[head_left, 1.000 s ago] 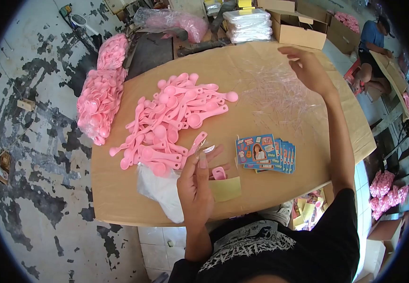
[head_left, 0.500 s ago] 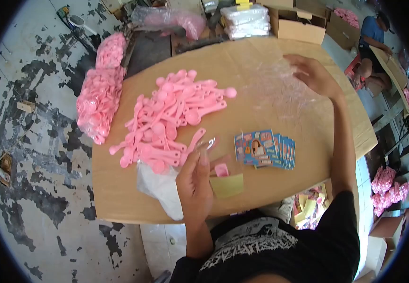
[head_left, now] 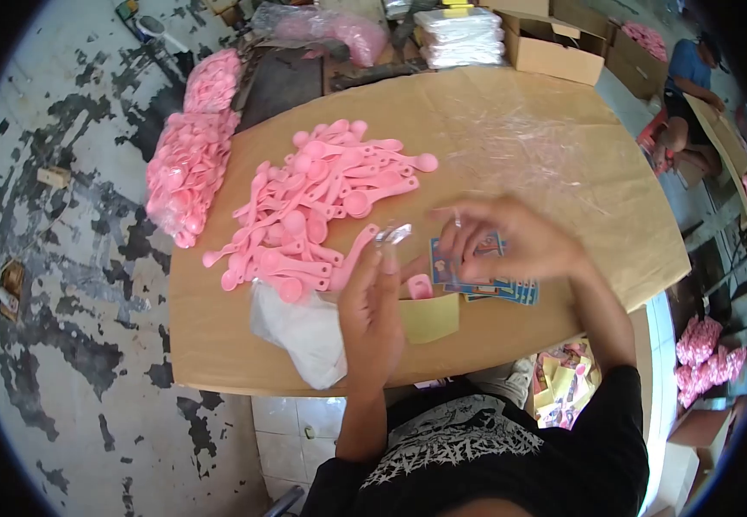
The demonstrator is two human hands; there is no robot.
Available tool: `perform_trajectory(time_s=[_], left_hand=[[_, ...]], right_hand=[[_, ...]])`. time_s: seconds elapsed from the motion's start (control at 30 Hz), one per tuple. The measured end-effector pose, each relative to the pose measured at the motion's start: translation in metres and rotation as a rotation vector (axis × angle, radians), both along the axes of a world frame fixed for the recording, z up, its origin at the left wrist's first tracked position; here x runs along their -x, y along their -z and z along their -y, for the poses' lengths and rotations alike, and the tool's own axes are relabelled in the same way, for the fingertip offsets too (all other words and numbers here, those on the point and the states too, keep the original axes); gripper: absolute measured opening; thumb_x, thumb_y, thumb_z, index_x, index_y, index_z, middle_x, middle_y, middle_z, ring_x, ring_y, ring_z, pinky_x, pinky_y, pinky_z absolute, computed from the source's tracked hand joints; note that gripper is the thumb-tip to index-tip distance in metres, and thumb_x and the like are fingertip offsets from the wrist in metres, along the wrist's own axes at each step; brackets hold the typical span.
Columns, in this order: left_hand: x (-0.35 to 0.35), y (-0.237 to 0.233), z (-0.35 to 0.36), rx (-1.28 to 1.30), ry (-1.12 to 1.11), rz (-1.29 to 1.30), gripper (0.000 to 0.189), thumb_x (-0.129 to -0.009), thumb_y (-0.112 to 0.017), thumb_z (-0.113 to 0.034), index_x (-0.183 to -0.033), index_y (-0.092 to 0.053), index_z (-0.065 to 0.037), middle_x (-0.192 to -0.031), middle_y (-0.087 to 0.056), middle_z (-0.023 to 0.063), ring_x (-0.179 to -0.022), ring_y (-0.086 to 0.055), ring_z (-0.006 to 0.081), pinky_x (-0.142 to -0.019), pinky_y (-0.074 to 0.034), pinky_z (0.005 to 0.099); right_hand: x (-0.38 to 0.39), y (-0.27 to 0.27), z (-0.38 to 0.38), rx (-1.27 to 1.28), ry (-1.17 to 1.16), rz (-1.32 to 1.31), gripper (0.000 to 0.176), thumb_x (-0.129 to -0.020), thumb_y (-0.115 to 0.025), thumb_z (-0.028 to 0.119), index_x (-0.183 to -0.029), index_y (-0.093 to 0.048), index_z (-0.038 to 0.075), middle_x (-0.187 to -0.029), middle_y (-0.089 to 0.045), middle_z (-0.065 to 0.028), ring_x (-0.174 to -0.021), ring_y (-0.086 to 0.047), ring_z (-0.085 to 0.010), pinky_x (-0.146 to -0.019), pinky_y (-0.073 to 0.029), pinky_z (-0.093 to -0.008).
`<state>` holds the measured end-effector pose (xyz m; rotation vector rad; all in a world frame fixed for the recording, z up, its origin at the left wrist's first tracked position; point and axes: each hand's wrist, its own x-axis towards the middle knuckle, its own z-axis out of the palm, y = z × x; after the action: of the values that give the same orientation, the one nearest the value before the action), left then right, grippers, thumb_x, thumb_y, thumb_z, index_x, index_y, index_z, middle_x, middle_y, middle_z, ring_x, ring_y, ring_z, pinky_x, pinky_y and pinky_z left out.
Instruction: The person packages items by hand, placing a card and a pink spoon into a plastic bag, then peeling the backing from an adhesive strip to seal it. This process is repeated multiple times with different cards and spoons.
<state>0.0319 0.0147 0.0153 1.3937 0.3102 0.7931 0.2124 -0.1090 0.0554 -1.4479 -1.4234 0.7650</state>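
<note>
My left hand is closed, thumb and fingers pinching a clear plastic packet whose shiny end sticks up above the fingertips. A pink spoon and a yellow card show beside that hand, at the packet's lower part. Blurred by motion, my right hand has its fingers curled around a thin clear plastic bag. Below it lies a fanned stack of blue printed cards, partly covered by the hand. Left of both hands spreads a heap of pink measuring spoons.
Loose clear bags lie at the table's right back. White plastic rests near the front edge. Filled bags of pink spoons stand at the left. Behind are a cardboard box and stacked packs. Another person sits at far right.
My right hand has come from the loose clear bags leftward and nearer, over the blue cards. My left hand has risen slightly with its packet, the pink spoon and yellow card moving along.
</note>
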Motion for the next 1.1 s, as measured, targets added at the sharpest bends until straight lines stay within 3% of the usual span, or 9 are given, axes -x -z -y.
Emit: perform_trajectory(time_s=[0.2, 0.3, 0.4, 0.5, 0.6, 0.7, 0.8, 0.9, 1.1], left_hand=[[0.006, -0.001, -0.005, 0.196, 0.127, 0.043, 0.031, -0.099, -0.051, -0.008, -0.126, -0.055, 0.006, -0.120, -0.060, 0.0110, -0.102, -0.056, 0.0098, -0.082, -0.050, 0.0251], [0.003, 0.008, -0.008, 0.110, 0.069, -0.074, 0.026, -0.098, -0.054, -0.009, -0.119, -0.061, 0.006, -0.106, -0.064, 0.0066, -0.091, -0.057, 0.0077, -0.075, -0.048, 0.0218], [-0.001, 0.010, -0.003, 0.157, 0.013, -0.021, 0.024, -0.098, -0.057, -0.010, -0.115, -0.064, 0.006, -0.093, -0.065, 0.0026, -0.081, -0.056, 0.0061, -0.070, -0.046, 0.0201], [-0.001, 0.008, -0.005, 0.171, 0.045, -0.019, 0.025, -0.098, -0.056, -0.008, -0.116, -0.063, 0.006, -0.094, -0.064, 0.0029, -0.081, -0.055, 0.0055, -0.071, -0.046, 0.0205], [-0.006, 0.012, -0.005, -0.022, -0.018, 0.050, 0.023, -0.098, -0.055, -0.007, -0.114, -0.063, 0.007, -0.094, -0.064, 0.0035, -0.082, -0.055, 0.0058, -0.073, -0.046, 0.0209], [-0.009, 0.013, 0.000, -0.044, -0.025, 0.058, 0.021, -0.098, -0.055, -0.006, -0.111, -0.064, 0.008, -0.095, -0.065, 0.0044, -0.084, -0.057, 0.0063, -0.077, -0.047, 0.0211], [-0.002, 0.015, -0.005, 0.067, 0.002, 0.036, 0.022, -0.097, -0.055, -0.005, -0.113, -0.062, 0.007, -0.098, -0.066, 0.0062, -0.089, -0.060, 0.0081, -0.079, -0.049, 0.0220], [0.004, 0.002, -0.011, 0.142, 0.196, -0.003, 0.024, -0.097, -0.055, -0.006, -0.118, -0.060, 0.006, -0.103, -0.067, 0.0080, -0.095, -0.062, 0.0102, -0.080, -0.051, 0.0235], [0.005, -0.005, -0.014, 0.036, 0.227, -0.059, 0.023, -0.098, -0.053, -0.006, -0.118, -0.059, 0.003, -0.104, -0.066, 0.0090, -0.097, -0.063, 0.0114, -0.081, -0.053, 0.0260]], right_hand=[[0.025, 0.023, -0.020, -0.143, 0.151, -0.248, 0.018, -0.093, -0.063, 0.009, -0.106, -0.065, -0.002, -0.094, -0.069, -0.0047, -0.082, -0.063, -0.0072, -0.073, -0.052, -0.0242], [0.019, 0.023, -0.018, -0.061, 0.177, -0.134, 0.019, -0.093, -0.063, 0.007, -0.109, -0.065, -0.002, -0.097, -0.069, -0.0051, -0.088, -0.065, -0.0098, -0.077, -0.053, -0.0248], [0.028, 0.018, -0.015, -0.044, 0.117, -0.341, 0.022, -0.089, -0.066, 0.001, -0.111, -0.066, 0.000, -0.091, -0.068, -0.0026, -0.083, -0.059, -0.0041, -0.071, -0.050, -0.0221], [0.027, 0.012, -0.014, -0.041, 0.113, -0.234, 0.022, -0.090, -0.066, 0.007, -0.111, -0.065, -0.001, -0.097, -0.069, -0.0047, -0.093, -0.064, -0.0099, -0.082, -0.053, -0.0238], [0.025, 0.021, -0.017, -0.094, 0.165, -0.221, 0.027, -0.085, -0.072, 0.003, -0.112, -0.069, 0.003, -0.083, -0.068, -0.0018, -0.079, -0.059, -0.0044, -0.071, -0.050, -0.0223], [0.015, 0.013, -0.010, 0.041, 0.052, -0.113, 0.022, -0.086, -0.071, 0.006, -0.108, -0.071, 0.002, -0.084, -0.070, -0.0035, -0.078, -0.060, -0.0051, -0.072, -0.051, -0.0224], [0.018, 0.016, -0.008, 0.074, 0.154, -0.217, 0.019, -0.091, -0.065, 0.007, -0.109, -0.069, 0.000, -0.093, -0.072, -0.0067, -0.086, -0.063, -0.0072, -0.076, -0.052, -0.0234], [0.022, 0.020, -0.011, -0.068, 0.167, -0.325, 0.022, -0.091, -0.065, 0.006, -0.111, -0.068, -0.001, -0.094, -0.072, -0.0080, -0.086, -0.064, -0.0077, -0.076, -0.052, -0.0235], [0.018, 0.015, -0.007, -0.194, 0.150, -0.193, 0.021, -0.088, -0.060, -0.004, -0.105, -0.071, 0.000, -0.092, -0.072, -0.0095, -0.086, -0.066, -0.0115, -0.077, -0.052, -0.0244]])
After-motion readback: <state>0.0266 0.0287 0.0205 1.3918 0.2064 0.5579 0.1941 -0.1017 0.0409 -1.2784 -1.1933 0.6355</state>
